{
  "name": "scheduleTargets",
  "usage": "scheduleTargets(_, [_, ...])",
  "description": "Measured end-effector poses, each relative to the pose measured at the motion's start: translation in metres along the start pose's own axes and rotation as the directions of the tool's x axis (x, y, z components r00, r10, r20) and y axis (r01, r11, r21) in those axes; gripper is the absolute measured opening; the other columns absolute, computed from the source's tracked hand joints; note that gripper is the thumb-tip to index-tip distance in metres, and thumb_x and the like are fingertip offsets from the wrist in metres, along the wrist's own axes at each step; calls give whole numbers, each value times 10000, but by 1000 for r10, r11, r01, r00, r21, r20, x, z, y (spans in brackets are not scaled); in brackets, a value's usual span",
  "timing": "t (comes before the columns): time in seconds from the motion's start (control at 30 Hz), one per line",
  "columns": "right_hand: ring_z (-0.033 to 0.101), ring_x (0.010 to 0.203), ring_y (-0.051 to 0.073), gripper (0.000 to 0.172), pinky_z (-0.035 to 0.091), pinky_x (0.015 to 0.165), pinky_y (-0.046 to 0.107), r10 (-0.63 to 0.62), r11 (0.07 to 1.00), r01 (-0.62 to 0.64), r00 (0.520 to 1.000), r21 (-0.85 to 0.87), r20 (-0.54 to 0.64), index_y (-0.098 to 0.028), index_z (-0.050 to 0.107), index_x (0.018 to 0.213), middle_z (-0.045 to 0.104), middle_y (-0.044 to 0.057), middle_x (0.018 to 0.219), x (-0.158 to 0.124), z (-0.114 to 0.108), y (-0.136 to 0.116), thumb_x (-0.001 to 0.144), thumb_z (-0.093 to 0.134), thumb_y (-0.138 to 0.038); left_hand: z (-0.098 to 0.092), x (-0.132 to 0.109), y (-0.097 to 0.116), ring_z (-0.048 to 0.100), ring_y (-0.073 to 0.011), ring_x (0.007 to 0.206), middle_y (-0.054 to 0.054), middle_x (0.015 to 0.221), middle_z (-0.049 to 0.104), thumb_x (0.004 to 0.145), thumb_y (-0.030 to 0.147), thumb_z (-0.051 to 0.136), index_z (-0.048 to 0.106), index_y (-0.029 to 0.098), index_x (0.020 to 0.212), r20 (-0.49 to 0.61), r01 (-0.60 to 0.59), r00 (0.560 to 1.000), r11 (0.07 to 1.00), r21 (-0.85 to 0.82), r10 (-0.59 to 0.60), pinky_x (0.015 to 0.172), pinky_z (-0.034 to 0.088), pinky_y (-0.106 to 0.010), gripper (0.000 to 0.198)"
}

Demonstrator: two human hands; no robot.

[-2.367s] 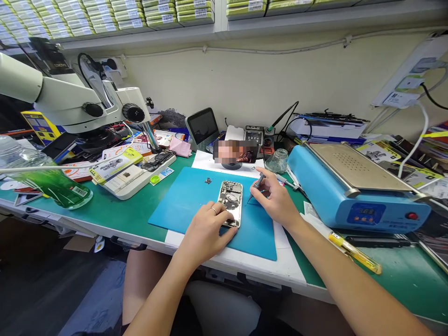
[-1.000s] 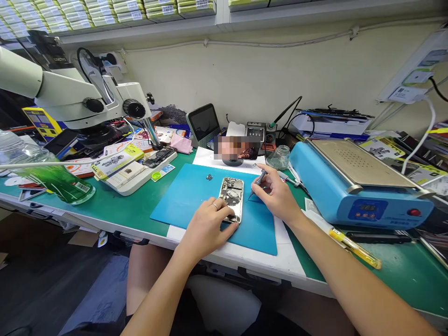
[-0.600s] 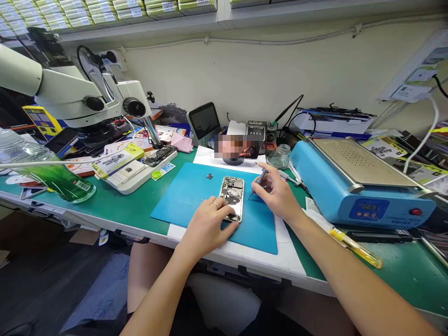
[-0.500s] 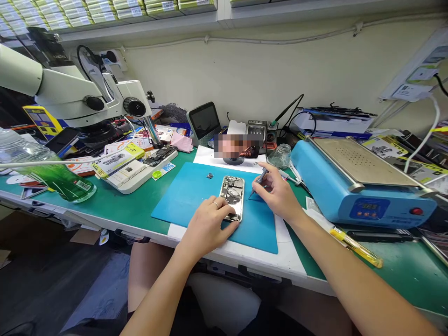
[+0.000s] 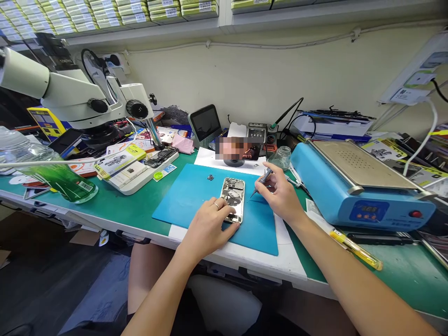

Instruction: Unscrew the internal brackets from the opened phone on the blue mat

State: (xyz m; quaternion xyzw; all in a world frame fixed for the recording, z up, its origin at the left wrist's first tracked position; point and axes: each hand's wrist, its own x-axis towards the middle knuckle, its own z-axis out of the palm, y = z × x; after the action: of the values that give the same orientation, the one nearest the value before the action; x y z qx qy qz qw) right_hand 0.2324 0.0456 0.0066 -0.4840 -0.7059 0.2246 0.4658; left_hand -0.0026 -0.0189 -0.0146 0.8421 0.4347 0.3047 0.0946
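L hand [image 5: 208, 221] holds the open phone [image 5: 234, 189] flat on the mat [image 5: 185, 191], R hand [image 5: 280, 191] pinches a screwdriver [image 5: 267, 175] w/ tip low beside it, prob. mid screw-handling, next move needing steady aim.

The right hand [image 5: 280, 191] has slid a tiny bit to the right, so the gap between it and the opened phone [image 5: 235, 192] is bigger now. The grey screwdriver [image 5: 266, 176] it holds went along and leans over more than before. The view moved a little too, and more of the white microscope [image 5: 75, 93] shows.
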Motion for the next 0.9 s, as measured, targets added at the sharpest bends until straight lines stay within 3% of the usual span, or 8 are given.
scheduleTargets(0.17, [738, 784, 229, 541, 615, 738, 384, 2, 1000, -1, 1000, 12, -22, -256, 476, 1448, 731, 44, 929, -1, 1, -3, 940, 636, -350, 0, 0, 0, 586, -239, 943, -50, 1043, 639, 989, 316, 641, 696, 233, 1101, -2, -14, 1000, 1000, 4, 14, 827, 509, -410, 150])
scheduleTargets(0.37, [736, 763, 228, 536, 612, 702, 372, 5, 1000, -5, 1000, 16, -22, -264, 486, 1432, 729, 34, 901, -1, 1, -6, 929, 646, -352, 1, 1, -1, 587, -236, 939, -50, 1038, 646, 993, 317, 642, 739, 252, 1052, -3, -29, 1000, 1000, 6, 29, 840, 508, -408, 130])
scheduleTargets(0.9, [726, 831, 216, 564, 624, 767, 376, -6, 997, 14, 996, 81, -92, -270, 465, 1441, 707, 23, 930, -4, 8, -5, 920, 662, -353, 0, 2, -2, 588, -229, 944, -49, 1028, 660, 998, 332, 633, 701, 233, 1080, 11, -32, 999, 999, -3, 32, 829, 514, -404, 146])
